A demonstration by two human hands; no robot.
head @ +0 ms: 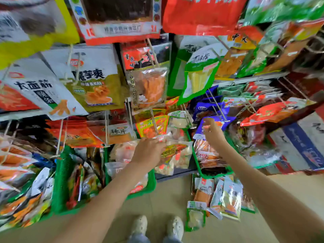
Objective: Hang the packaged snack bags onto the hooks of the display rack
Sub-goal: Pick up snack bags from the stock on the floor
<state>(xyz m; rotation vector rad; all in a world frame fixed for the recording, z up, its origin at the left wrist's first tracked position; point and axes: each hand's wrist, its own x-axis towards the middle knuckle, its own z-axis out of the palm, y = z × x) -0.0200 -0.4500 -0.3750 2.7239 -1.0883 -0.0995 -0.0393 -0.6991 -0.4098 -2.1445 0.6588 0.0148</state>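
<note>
My left hand (149,151) grips a clear snack bag (175,153) with an orange and yellow label, holding it low in front of the display rack (154,123). The bag's top edge sits just under a hook that carries a yellow and red bag (152,127). My right hand (211,130) is raised to the right with its fingers curled near the front of a hook holding blue bags (210,109); I cannot tell whether it holds anything. Many hanging packets fill the hooks above.
Green baskets (61,179) full of packets stand on the floor at left and centre. A pile of loose snack bags (222,195) lies on the tan floor at right. My shoes (157,227) are at the bottom. Boxes (301,142) stand at far right.
</note>
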